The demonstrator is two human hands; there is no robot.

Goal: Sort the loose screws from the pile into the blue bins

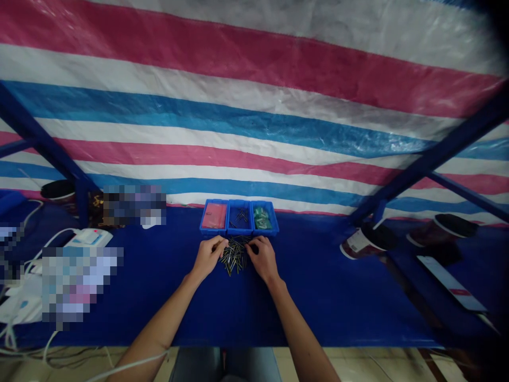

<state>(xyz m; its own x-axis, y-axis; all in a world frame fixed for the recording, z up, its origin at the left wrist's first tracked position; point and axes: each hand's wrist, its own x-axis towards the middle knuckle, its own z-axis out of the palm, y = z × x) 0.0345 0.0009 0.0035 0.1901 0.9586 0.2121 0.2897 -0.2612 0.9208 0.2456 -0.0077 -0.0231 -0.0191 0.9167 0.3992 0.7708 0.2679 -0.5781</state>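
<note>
A pile of thin metal pieces [234, 259], like nails or long screws, lies on the blue table top. At its left edge is my left hand [207, 257], thumb and fingers pinched together; whatever is between them is too small to make out. My right hand [263, 258] touches the pile's right side, also closed in a pinch with its contents hidden. Just behind the pile stand three joined blue bins. The left bin [202, 229] has a pink sheet or packet [215, 215], the middle bin [239, 232] some thin dark pieces, the right bin [275, 229] a green-tinted bag [261, 217].
To the right stand two dark-lidded cups [360, 241], with a phone [451, 284] beside them. White power strips [24, 300] and cables lie at the left. Blue frame bars [421, 159] rise on both sides before a striped sheet [246, 114].
</note>
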